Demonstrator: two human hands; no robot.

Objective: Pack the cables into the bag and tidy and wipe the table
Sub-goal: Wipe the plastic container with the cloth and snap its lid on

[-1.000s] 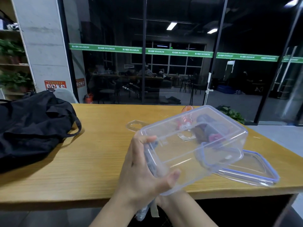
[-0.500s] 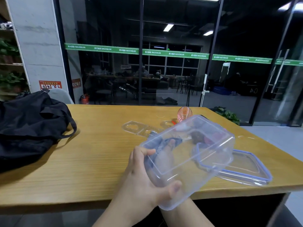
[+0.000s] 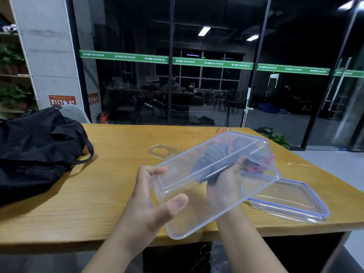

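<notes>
Hands first: I see my left hand (image 3: pixel 151 201) gripping the near end of a clear rectangular plastic container (image 3: pixel 214 180), tilted above the wooden bench (image 3: pixel 110 184), while my right hand (image 3: pixel 226 186) reaches inside it, curled round a dark cloth (image 3: pixel 212 160) (seen only through the plastic). A blue-rimmed clear lid (image 3: pixel 291 201) lies beside it; the black fabric bag (image 3: pixel 33 150) sits far left.

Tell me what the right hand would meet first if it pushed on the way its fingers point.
Probably the dark cloth it grips, then the clear plastic container wall; depth is unclear.
</notes>
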